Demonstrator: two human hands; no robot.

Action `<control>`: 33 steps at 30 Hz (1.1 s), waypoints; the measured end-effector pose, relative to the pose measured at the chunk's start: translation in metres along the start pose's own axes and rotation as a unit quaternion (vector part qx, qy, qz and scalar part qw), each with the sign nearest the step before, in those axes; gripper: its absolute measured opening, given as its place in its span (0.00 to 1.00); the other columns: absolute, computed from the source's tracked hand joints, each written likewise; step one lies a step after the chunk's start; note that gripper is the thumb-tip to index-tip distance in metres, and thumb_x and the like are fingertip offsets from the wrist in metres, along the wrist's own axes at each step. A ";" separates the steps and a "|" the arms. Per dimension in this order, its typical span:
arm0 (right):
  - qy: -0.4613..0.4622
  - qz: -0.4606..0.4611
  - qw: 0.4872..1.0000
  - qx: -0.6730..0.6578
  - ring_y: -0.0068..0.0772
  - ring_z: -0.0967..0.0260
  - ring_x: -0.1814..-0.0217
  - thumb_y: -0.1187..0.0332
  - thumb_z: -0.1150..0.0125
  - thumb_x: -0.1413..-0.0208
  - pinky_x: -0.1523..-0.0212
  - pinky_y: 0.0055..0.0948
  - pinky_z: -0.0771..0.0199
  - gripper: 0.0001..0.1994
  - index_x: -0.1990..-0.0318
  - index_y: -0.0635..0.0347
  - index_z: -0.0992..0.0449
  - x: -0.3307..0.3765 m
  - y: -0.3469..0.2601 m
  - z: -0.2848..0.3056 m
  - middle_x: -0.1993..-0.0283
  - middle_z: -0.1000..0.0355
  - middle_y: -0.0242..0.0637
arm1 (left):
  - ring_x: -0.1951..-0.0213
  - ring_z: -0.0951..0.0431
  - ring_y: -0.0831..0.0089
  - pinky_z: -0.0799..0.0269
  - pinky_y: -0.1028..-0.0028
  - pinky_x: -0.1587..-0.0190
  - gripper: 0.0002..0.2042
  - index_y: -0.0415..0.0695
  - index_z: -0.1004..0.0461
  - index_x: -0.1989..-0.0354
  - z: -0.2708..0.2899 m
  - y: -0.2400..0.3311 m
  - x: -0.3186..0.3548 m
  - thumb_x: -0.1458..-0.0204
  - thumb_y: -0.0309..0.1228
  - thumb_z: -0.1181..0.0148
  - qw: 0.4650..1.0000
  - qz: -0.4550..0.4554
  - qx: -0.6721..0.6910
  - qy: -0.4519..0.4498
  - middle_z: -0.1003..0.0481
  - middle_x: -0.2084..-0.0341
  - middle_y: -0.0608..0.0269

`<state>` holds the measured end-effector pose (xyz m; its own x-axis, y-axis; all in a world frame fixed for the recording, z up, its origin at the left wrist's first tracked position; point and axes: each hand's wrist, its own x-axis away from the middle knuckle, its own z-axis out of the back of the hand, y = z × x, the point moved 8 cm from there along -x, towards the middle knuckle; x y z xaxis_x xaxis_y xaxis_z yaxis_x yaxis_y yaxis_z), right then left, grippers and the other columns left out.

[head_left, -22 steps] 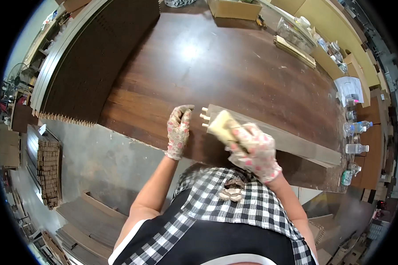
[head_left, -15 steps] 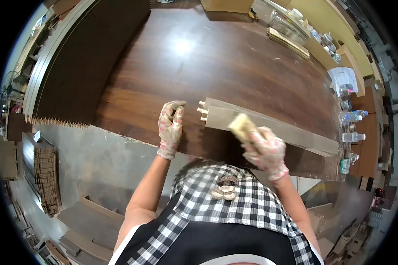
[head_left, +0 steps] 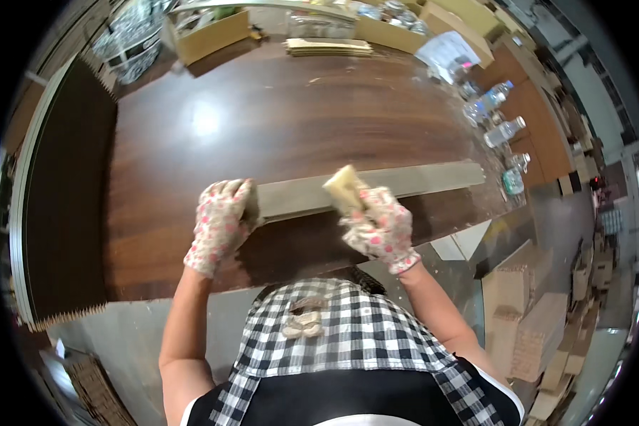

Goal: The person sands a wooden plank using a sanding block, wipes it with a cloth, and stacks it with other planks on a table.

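Head view, wooden strip (head_left: 405, 183) lying left-right, left hand (head_left: 220, 224) gripping its end, right hand (head_left: 376, 227) clutching sponge (head_left: 344, 190).

White fabric gloves printed with small pink and red flowers are worn on the left hand (head_left: 218, 226) and right hand (head_left: 378, 228). Forearms are left bare. A black-and-white checked top is worn under a black apron.

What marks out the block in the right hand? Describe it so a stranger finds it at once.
Start at the big dark brown wooden table, then find the long grey-brown plank lying across its near side. About halfway along the plank, the floral-gloved right hand presses a pale yellow block against it. It is the only light, sponge-like lump there, far shorter and paler than the plank.
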<state>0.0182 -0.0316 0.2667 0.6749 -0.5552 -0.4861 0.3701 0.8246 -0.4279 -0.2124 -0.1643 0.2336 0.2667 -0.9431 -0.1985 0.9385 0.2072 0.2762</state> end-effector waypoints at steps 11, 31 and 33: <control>0.045 -0.147 0.986 0.062 0.36 0.25 0.66 0.63 0.32 0.53 0.69 0.34 0.22 0.14 0.60 0.56 0.24 0.060 0.201 0.102 0.63 0.27 0.41 | 0.41 0.32 0.48 0.41 0.52 0.36 0.36 0.42 0.30 0.41 -0.025 0.048 -0.020 0.61 0.41 0.25 0.999 -0.003 0.024 0.039 0.27 0.46 0.53; -0.268 -0.059 0.958 0.087 0.44 0.23 0.64 0.54 0.35 0.45 0.61 0.42 0.22 0.17 0.53 0.52 0.21 -0.078 0.088 0.018 0.61 0.23 0.41 | 0.59 0.23 0.62 0.27 0.62 0.57 0.16 0.50 0.20 0.63 -0.026 0.066 0.009 0.65 0.23 0.35 0.965 -0.091 0.129 0.209 0.22 0.64 0.68; -0.214 0.054 0.971 0.089 0.45 0.23 0.58 0.53 0.29 0.53 0.56 0.43 0.22 0.24 0.49 0.51 0.21 -0.079 0.053 0.011 0.57 0.23 0.44 | 0.59 0.23 0.63 0.27 0.62 0.57 0.16 0.49 0.20 0.63 -0.026 0.065 0.011 0.65 0.23 0.35 0.965 -0.086 0.126 0.215 0.23 0.64 0.68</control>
<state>-0.0089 0.0574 0.2908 0.9054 -0.3994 -0.1437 0.3607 0.9024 -0.2356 -0.1424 -0.1543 0.2252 0.2285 -0.7513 -0.6192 0.9084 -0.0642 0.4131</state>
